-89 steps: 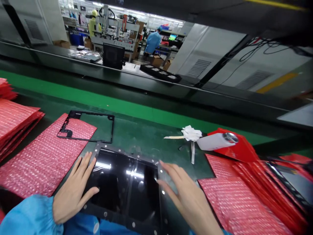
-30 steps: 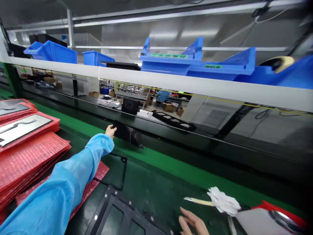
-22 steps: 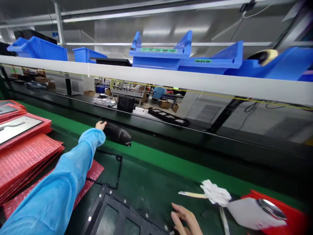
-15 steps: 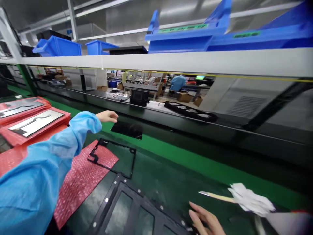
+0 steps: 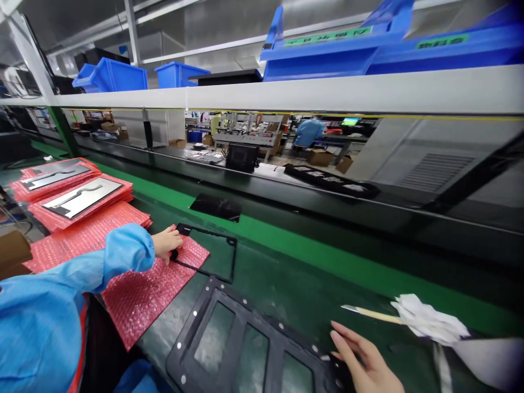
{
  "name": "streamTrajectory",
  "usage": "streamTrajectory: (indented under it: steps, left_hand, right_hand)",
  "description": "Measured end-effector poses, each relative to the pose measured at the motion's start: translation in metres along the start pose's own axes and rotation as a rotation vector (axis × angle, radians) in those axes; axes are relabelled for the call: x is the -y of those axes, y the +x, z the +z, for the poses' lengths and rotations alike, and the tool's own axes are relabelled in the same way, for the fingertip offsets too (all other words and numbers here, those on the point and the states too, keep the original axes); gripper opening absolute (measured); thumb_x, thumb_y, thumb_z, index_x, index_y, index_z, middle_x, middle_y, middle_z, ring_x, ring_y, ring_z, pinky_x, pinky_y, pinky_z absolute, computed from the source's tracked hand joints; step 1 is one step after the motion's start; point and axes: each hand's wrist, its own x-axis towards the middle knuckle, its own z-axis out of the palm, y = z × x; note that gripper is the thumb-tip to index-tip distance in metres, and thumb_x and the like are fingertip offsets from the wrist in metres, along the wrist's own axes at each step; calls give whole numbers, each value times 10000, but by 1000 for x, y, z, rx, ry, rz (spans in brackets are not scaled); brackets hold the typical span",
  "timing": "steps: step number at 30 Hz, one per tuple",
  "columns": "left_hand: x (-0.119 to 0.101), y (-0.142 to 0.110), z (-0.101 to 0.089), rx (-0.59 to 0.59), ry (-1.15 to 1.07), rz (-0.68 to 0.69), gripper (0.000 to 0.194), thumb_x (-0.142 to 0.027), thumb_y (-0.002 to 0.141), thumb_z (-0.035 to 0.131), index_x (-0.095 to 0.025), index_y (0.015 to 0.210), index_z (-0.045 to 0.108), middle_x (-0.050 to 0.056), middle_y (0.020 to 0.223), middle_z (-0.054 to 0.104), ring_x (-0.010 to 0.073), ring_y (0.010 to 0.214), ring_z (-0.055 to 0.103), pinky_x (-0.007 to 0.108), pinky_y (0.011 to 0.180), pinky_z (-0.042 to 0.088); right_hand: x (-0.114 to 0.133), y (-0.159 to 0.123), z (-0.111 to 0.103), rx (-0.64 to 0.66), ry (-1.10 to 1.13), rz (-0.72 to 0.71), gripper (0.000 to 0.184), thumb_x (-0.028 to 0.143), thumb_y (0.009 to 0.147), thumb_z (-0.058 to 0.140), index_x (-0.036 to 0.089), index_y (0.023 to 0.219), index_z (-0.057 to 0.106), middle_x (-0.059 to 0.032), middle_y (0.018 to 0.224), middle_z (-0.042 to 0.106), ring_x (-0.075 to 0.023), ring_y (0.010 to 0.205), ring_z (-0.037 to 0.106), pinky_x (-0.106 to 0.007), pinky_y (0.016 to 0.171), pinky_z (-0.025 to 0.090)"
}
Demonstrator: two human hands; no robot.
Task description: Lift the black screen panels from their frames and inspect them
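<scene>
Fingers of left hand at thin black frame, can't tell if clamped; right hand at dark plate, grip unclear. Frame partly on red bubble sheet, between worktop near and far edges; likely light, bendy; grip opposite corners.

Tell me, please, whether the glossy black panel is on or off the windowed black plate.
Off: the glossy black panel lies apart across the green strip, and tabletop shows through the windowed black plate.
</scene>
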Motion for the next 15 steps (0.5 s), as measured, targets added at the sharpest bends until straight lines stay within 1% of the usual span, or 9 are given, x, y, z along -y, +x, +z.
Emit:
streamTrajectory:
  steps: [3,5,7,9,10,12,13,15]
  left_hand:
    - [-2,-7,-22,-54,14,21,396,-485,637,785,-185,836,621,64,915,618,258,994,478,392,984,263]
    - [-11,-17,-39,-106,11,33,357,-476,689,752,-192,871,635,65,946,611,260,1023,465,411,1012,234]
    - [-31,-31,-55,-159,-6,54,352,-478,738,714,-198,939,640,69,989,601,261,1042,455,434,1036,206]
    - [-63,-44,-61,-206,-58,113,378,-481,760,700,-218,1023,632,58,1004,598,250,1034,457,431,1048,211]
    - [-83,-50,-60,-210,-92,154,369,-475,780,684,-233,1051,627,53,1006,596,244,1024,458,427,1043,227]
    - [-124,-60,-50,-199,-148,200,356,-462,817,647,-237,1090,610,63,1038,585,243,1009,455,411,1003,288]
    - [-144,-63,-41,-182,-166,213,347,-450,828,637,-237,1100,603,63,1043,583,242,1010,454,422,1012,286]
    - [-176,-66,-18,-156,-199,255,343,-448,815,652,-226,1073,607,56,1010,586,241,1007,464,463,1072,228]
  right_hand:
    - [0,0,-3,-47,25,-8,571,561,582,725,165,990,671,-87,1079,652,-222,732,629,-326,658,547]
    - [3,-1,-7,-83,64,9,568,551,594,738,157,998,670,-83,1078,651,-209,726,620,-322,659,546]
    - [7,-4,-11,-135,118,19,539,536,625,745,153,995,670,-77,1075,649,-212,798,612,-293,652,541]
    - [12,-8,-18,-199,186,11,499,511,654,753,151,990,670,-71,1092,641,-211,889,592,-254,645,531]
    - [14,-10,-22,-232,220,3,481,493,664,757,152,992,668,-67,1108,635,-204,916,583,-235,644,525]
    - [16,-16,-31,-302,264,-17,453,463,677,764,162,1002,667,-55,1132,626,-182,922,575,-211,654,513]
    - [15,-20,-37,-331,268,-25,445,454,683,764,167,1008,665,-50,1138,625,-173,914,576,-206,658,509]
    - [12,-28,-48,-357,240,-28,436,451,695,757,173,1018,662,-49,1145,624,-170,903,580,-205,656,505]
